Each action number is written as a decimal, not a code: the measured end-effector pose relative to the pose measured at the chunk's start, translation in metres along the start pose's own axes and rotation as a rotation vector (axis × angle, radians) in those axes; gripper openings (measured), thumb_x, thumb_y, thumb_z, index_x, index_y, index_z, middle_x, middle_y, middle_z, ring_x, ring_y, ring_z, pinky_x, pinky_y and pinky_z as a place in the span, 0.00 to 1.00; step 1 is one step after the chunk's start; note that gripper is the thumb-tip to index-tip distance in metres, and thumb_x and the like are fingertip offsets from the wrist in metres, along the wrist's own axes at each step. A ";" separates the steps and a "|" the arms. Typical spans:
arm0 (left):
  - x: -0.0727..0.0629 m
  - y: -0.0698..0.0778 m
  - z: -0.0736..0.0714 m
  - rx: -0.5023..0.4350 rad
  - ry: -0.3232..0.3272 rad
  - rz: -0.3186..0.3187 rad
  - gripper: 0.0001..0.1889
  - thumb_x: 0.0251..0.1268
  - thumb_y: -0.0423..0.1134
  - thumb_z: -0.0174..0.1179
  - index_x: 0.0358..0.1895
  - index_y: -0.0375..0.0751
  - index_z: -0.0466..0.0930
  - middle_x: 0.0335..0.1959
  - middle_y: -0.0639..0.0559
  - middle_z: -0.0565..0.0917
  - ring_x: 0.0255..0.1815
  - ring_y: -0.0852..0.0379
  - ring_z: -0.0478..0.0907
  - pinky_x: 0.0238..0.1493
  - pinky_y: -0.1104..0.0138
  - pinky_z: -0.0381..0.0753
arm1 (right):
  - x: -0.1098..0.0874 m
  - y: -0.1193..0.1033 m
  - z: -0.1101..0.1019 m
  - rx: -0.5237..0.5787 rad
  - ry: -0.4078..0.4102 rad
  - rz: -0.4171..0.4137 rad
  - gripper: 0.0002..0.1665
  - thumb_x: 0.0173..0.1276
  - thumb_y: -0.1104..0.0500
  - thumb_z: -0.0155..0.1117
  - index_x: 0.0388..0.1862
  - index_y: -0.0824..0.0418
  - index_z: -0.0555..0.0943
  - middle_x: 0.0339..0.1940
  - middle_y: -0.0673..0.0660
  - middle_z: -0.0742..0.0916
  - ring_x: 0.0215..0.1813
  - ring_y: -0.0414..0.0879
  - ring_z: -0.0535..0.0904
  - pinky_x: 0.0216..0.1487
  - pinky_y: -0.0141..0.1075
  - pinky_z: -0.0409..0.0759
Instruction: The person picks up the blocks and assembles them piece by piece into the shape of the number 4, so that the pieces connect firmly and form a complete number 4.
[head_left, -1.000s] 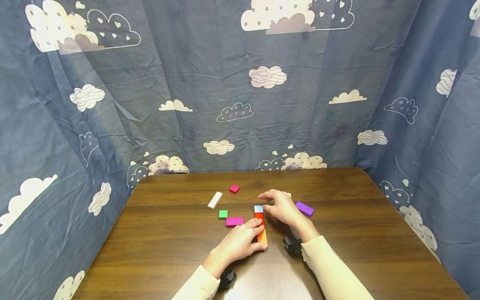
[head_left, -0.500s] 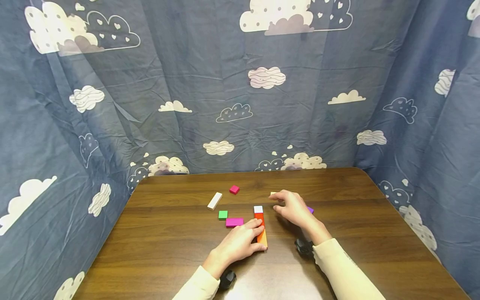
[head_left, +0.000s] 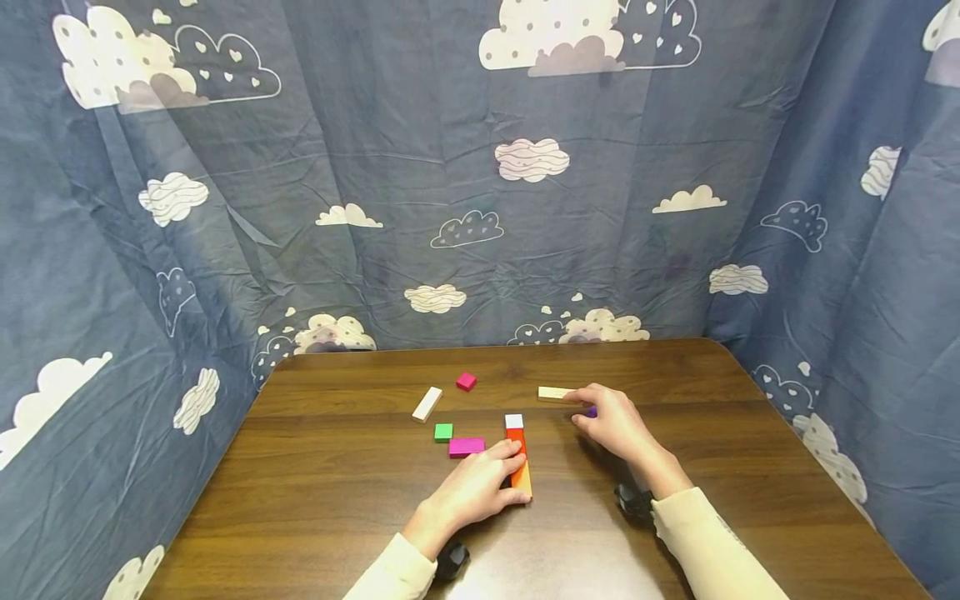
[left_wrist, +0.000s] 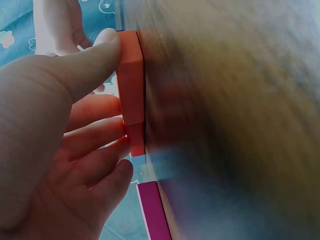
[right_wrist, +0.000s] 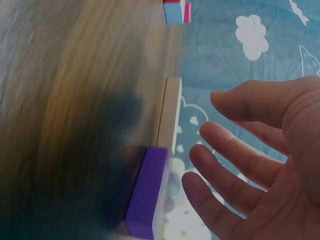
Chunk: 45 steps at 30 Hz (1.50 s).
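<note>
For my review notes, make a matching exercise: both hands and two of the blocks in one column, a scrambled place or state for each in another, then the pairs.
Things
1. left hand
2. right hand
3. green block
4. purple block

Places or states
A. fingers apart, holding nothing
B. mostly hidden by a hand in the head view
C. thumb on the orange block
D. lies by the magenta block

Pairs: 1-C, 2-A, 3-D, 4-B
</note>
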<state>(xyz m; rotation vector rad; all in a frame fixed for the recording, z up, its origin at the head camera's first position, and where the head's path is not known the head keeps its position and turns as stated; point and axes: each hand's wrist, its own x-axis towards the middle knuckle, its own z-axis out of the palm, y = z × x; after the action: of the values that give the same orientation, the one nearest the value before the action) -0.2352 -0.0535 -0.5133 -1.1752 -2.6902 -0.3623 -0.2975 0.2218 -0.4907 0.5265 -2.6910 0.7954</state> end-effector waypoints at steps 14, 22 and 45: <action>-0.001 0.001 0.001 -0.005 -0.006 -0.007 0.30 0.63 0.56 0.68 0.62 0.40 0.81 0.66 0.47 0.77 0.69 0.53 0.71 0.64 0.58 0.74 | -0.008 0.022 -0.010 -0.019 0.005 0.058 0.19 0.57 0.64 0.74 0.49 0.58 0.88 0.44 0.56 0.88 0.45 0.55 0.84 0.45 0.52 0.78; -0.001 0.000 0.001 -0.007 0.000 -0.001 0.30 0.63 0.55 0.68 0.62 0.39 0.81 0.66 0.47 0.77 0.69 0.53 0.71 0.64 0.58 0.74 | -0.009 0.032 -0.013 -0.036 -0.008 0.072 0.21 0.53 0.65 0.75 0.49 0.58 0.88 0.41 0.56 0.88 0.44 0.55 0.85 0.44 0.51 0.78; -0.001 0.002 -0.001 -0.011 -0.025 -0.025 0.31 0.64 0.56 0.68 0.63 0.39 0.80 0.67 0.47 0.77 0.70 0.53 0.70 0.63 0.56 0.74 | -0.013 0.043 -0.016 -0.050 -0.069 0.139 0.25 0.47 0.63 0.80 0.48 0.58 0.88 0.35 0.50 0.88 0.38 0.47 0.82 0.39 0.45 0.76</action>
<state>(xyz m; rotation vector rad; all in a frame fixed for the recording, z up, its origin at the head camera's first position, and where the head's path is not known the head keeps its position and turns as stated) -0.2330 -0.0535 -0.5120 -1.1577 -2.7297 -0.3693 -0.3015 0.2675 -0.5028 0.3647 -2.8286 0.7557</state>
